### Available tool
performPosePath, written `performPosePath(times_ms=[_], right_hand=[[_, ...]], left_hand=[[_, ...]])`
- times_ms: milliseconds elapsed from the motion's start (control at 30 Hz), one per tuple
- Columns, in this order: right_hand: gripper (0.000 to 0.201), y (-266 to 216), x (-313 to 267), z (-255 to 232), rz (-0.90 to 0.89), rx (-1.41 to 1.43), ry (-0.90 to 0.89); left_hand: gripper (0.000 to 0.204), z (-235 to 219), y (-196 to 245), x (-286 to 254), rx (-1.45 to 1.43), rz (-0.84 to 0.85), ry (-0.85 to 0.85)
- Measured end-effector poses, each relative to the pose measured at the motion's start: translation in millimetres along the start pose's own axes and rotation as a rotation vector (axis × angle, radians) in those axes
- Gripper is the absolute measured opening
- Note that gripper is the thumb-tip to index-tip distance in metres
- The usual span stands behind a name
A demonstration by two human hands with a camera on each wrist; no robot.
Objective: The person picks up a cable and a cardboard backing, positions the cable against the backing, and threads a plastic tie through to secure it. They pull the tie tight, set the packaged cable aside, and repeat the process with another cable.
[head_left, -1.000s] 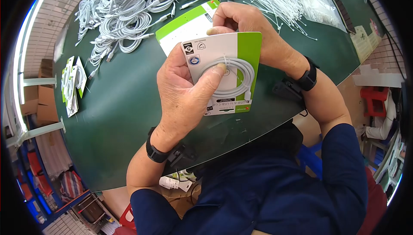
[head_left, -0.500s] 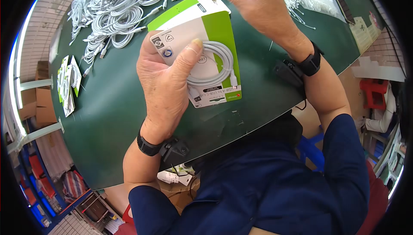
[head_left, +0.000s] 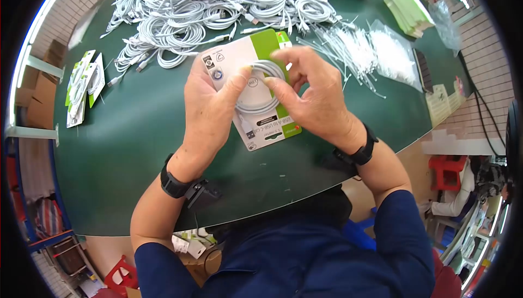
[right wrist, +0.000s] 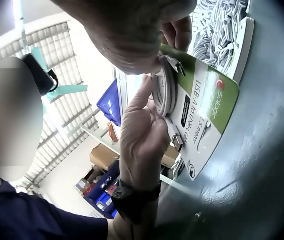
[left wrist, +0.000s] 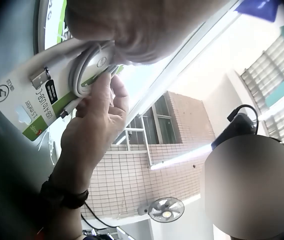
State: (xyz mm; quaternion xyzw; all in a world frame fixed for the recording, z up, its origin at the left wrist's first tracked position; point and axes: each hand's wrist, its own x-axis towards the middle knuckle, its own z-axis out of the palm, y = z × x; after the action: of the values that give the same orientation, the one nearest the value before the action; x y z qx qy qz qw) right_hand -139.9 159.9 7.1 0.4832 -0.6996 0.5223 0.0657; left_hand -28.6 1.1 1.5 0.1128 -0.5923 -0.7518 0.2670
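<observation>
My left hand (head_left: 207, 107) grips a white and green packaging card (head_left: 235, 53), its thumb pressing on the coiled white USB cable (head_left: 259, 107) that lies across the card's face. From the right side, my right hand (head_left: 322, 99) pinches the coil's edge, thumb on the cable and other fingers curled at the card's green side. Printed text on the card (right wrist: 214, 107) reads USB-A to USB-C, 1.5 meter. In the left wrist view the cable's metal USB-A plug (left wrist: 40, 78) lies flat on the card. Part of another green card (head_left: 284, 39) shows behind the held one.
A large heap of coiled white cables (head_left: 218, 3) covers the far side of the green table (head_left: 125, 151). White cable ties (head_left: 348, 52) and a plastic bag of them (head_left: 395, 52) lie at right. Carded cables (head_left: 81, 88) sit at left; green-white cards (head_left: 408, 9) stand far right.
My right hand, raised away at the upper right half a second ago, has come down to the card's right side and onto the coil. My left hand keeps its grip on the card.
</observation>
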Motion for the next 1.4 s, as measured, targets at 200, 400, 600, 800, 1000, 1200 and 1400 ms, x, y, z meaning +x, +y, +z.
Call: performPosePath(times_ms=[200,400,600,800,1000,1200,1400], right_hand=[[0.026,11,3,4,-0.252,-0.127,0.140],[0.026,6,-1,6,-0.307,-0.183,0.139],[0.023,8,-2,13,-0.136,-0.036,0.138],[0.022,8,-1,12,-0.134,-0.056,0.104],[0.021,12,4,1,0.092,0.038,0.220],[0.020,17,5,-2,0.012,0.007,0.261],[0.017,12,3,0,-0.042,-0.036,0.256]], left_hand=[[0.043,8,2,-8,0.090,0.088,-0.025],[0.042,9,-1,-11,0.026,0.045,-0.030],[0.038,10,0,-11,0.069,0.054,-0.016],[0.041,9,3,-9,0.100,0.020,-0.023],[0.067,22,6,-11,0.355,0.376,0.049],[0.043,19,18,-15,1.206,0.927,-0.164],[0.029,24,9,-20,1.324,0.919,-0.222]])
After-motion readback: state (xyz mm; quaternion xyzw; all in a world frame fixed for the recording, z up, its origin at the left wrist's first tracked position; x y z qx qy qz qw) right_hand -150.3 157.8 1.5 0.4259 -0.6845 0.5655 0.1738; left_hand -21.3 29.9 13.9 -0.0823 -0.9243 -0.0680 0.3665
